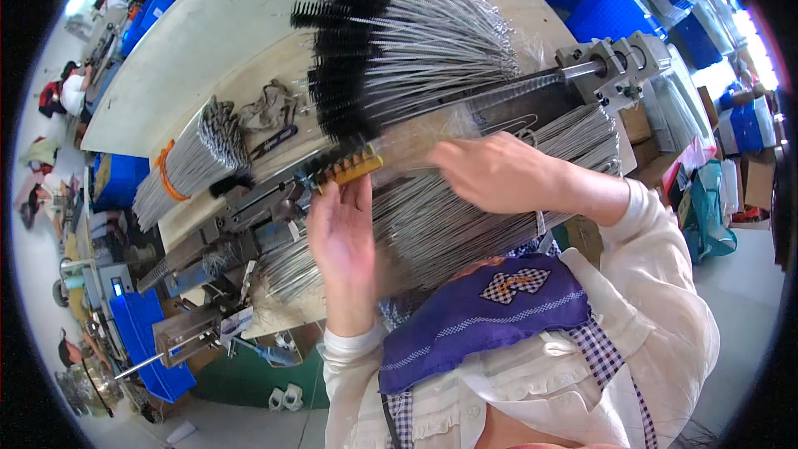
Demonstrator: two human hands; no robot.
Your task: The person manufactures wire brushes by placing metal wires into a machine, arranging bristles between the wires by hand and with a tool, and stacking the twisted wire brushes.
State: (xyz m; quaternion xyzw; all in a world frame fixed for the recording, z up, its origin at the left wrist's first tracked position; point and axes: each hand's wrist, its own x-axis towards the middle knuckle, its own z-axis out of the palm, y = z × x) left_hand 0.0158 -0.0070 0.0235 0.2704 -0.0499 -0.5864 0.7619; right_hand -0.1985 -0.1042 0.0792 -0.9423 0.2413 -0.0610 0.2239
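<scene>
My left hand (pixel 342 233) is raised, palm partly showing, with its fingertips closed at the lower edge of a yellow strip with dark studs (pixel 353 169). To its right, my right hand (pixel 497 173) is closed in a pinch, back of the hand up; what it grips is hidden. A thin wire loop (pixel 522 123) shows just above that hand. Between the hands lies a pale, blurred patch. Below them spreads a bed of thin metal wires (pixel 440 229). Beyond stands a large fan of twisted-wire brushes (pixel 432 33) with black bristle ends.
A metal rail with clamp blocks (pixel 611 71) crosses the bench at a slant. At left lie a wire bundle tied with an orange band (pixel 187 162), a crumpled grey cloth (pixel 270 106) and a dark-handled tool (pixel 274 141). Blue crates (pixel 619 12) stand back right. Other people sit far left.
</scene>
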